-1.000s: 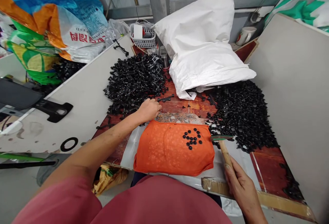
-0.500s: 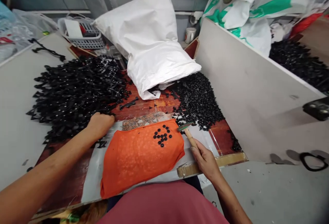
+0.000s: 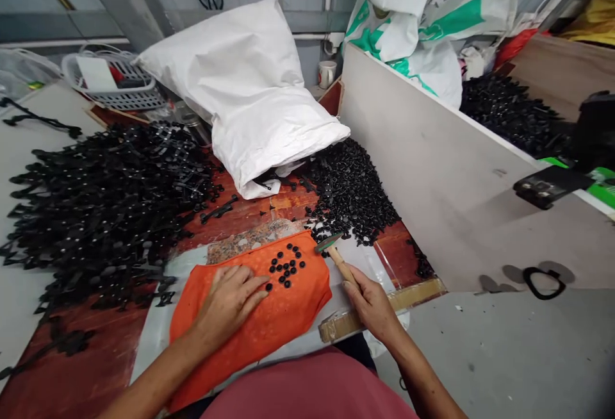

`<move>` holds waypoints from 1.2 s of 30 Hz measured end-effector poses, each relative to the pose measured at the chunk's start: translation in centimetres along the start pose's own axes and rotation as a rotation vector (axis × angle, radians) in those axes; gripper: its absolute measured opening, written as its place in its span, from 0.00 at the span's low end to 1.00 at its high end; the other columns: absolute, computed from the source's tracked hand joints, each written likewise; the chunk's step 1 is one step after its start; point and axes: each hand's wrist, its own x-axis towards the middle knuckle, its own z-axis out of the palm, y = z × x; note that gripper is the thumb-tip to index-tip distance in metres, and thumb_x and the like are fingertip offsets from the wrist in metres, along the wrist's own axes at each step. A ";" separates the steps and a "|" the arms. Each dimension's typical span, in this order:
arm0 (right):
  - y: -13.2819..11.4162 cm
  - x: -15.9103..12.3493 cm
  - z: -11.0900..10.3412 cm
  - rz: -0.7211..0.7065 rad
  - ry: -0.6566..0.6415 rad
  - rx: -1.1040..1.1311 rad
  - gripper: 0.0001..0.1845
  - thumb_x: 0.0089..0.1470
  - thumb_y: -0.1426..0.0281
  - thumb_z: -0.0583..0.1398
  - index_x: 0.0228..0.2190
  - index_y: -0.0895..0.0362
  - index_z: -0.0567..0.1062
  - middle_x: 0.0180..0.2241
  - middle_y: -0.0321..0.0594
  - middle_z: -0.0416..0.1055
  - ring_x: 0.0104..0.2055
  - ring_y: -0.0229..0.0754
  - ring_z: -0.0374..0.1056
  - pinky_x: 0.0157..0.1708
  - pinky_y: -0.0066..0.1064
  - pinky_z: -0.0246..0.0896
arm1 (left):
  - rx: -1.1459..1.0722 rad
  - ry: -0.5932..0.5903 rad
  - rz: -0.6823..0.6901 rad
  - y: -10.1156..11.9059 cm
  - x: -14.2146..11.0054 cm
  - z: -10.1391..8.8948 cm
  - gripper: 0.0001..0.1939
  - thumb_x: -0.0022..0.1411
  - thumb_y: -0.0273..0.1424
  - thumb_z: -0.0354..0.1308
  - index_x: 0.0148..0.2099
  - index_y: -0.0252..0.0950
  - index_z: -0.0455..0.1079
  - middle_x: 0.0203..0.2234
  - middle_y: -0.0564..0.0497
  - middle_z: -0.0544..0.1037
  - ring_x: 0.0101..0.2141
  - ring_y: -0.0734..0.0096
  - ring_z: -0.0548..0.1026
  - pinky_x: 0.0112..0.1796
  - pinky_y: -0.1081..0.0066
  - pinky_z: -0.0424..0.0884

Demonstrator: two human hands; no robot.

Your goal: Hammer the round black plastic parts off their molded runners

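Observation:
An orange cloth [image 3: 288, 314] covers a padded, flat-topped bundle on the table in front of me. Several small round black pieces [image 3: 287, 265] are clustered on its upper right part. My left hand [image 3: 234, 297] lies over the cloth with its fingers stretched out, the tips by one black piece [image 3: 269, 287] at the cluster's lower left. In my right hand [image 3: 372, 300] is the wooden handle of a small hammer [image 3: 342, 264]. Its narrow greenish-grey head lies crosswise at the cloth's right corner, close to a heap of small black parts [image 3: 358, 188].
A large pile of long black moulded parts [image 3: 110, 207] spreads on the left. The white sack [image 3: 269, 98] stands behind, its mouth toward me. A grey partition board [image 3: 446, 169] bounds the right side. A speckled stone slab [image 3: 250, 239] shows behind the cloth; a basket [image 3: 125, 92] sits at back left.
My left hand has come from the edge of the left pile onto the orange cloth beside the black pieces. My right hand keeps the hammer at the cloth's corner. The view has turned right.

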 end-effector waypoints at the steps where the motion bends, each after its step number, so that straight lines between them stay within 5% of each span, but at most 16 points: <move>1: 0.0 0.0 0.0 -0.004 0.006 0.007 0.27 0.67 0.61 0.54 0.63 0.51 0.71 0.53 0.39 0.80 0.55 0.50 0.74 0.57 0.38 0.67 | 0.014 0.017 0.012 -0.4 0.7 -0.8 0.16 0.71 0.41 0.51 0.48 0.44 0.79 0.32 0.47 0.79 0.36 0.61 0.75 0.42 0.60 0.67; 4: 0.3 -0.1 0.0 -0.005 -0.003 0.028 0.26 0.67 0.62 0.55 0.64 0.50 0.70 0.54 0.38 0.79 0.55 0.50 0.74 0.58 0.39 0.67 | 0.021 0.057 0.029 -0.6 5.7 -3.7 0.18 0.72 0.41 0.49 0.46 0.42 0.79 0.31 0.47 0.78 0.35 0.61 0.74 0.39 0.63 0.68; 7: 0.4 -0.1 0.0 -0.006 -0.012 0.050 0.26 0.67 0.63 0.55 0.64 0.49 0.71 0.54 0.38 0.79 0.54 0.50 0.75 0.57 0.39 0.68 | -0.043 0.021 0.035 1.2 14.3 -4.3 0.17 0.71 0.39 0.49 0.48 0.40 0.77 0.40 0.46 0.81 0.42 0.60 0.77 0.46 0.63 0.69; 11: 0.4 -0.1 0.0 0.001 -0.012 0.051 0.26 0.67 0.64 0.55 0.63 0.49 0.71 0.55 0.40 0.78 0.56 0.51 0.74 0.58 0.39 0.66 | -0.044 -0.139 -0.202 5.0 25.6 -0.6 0.17 0.70 0.43 0.51 0.50 0.39 0.75 0.43 0.44 0.83 0.41 0.58 0.79 0.42 0.64 0.71; 14: 0.7 0.0 0.1 -0.003 -0.021 0.062 0.26 0.67 0.64 0.54 0.64 0.50 0.70 0.58 0.40 0.75 0.59 0.50 0.72 0.59 0.39 0.65 | -0.011 -0.206 -0.301 6.7 29.6 2.8 0.19 0.64 0.46 0.60 0.51 0.39 0.73 0.41 0.43 0.83 0.40 0.56 0.80 0.40 0.65 0.71; 18: 1.3 -0.1 0.0 0.013 -0.027 0.086 0.26 0.68 0.62 0.54 0.64 0.51 0.70 0.62 0.41 0.72 0.63 0.49 0.68 0.62 0.38 0.62 | -0.045 -0.177 -0.275 6.0 29.6 4.2 0.15 0.64 0.37 0.60 0.53 0.44 0.71 0.46 0.48 0.82 0.45 0.60 0.78 0.44 0.67 0.70; 24: 1.9 0.1 -0.1 0.035 -0.042 0.058 0.28 0.67 0.57 0.55 0.64 0.53 0.70 0.61 0.42 0.73 0.62 0.51 0.69 0.61 0.38 0.63 | -0.270 0.015 -0.138 2.1 28.9 2.3 0.07 0.63 0.27 0.57 0.42 0.36 0.74 0.39 0.48 0.80 0.42 0.61 0.75 0.49 0.65 0.68; 29: 1.6 0.0 0.0 0.027 -0.004 0.060 0.30 0.67 0.56 0.54 0.64 0.54 0.70 0.55 0.44 0.77 0.56 0.52 0.73 0.57 0.41 0.66 | -0.687 0.099 -0.231 2.1 27.0 0.5 0.03 0.59 0.25 0.59 0.33 0.36 0.68 0.28 0.54 0.74 0.36 0.67 0.74 0.46 0.67 0.71; 33: 1.5 0.0 0.1 0.029 0.032 0.061 0.31 0.66 0.54 0.54 0.64 0.54 0.70 0.39 0.41 0.81 0.44 0.51 0.76 0.44 0.38 0.73 | -1.168 -0.025 -0.363 2.5 22.9 -0.6 0.09 0.63 0.35 0.60 0.40 0.38 0.65 0.30 0.53 0.76 0.32 0.69 0.78 0.39 0.67 0.76; 36: 1.6 0.2 0.1 0.026 0.033 0.074 0.32 0.65 0.52 0.55 0.64 0.54 0.71 0.31 0.40 0.78 0.36 0.49 0.75 0.33 0.35 0.72 | -1.453 -0.031 -0.502 2.1 21.1 -0.7 0.13 0.60 0.34 0.65 0.40 0.38 0.63 0.33 0.53 0.78 0.32 0.69 0.81 0.41 0.64 0.77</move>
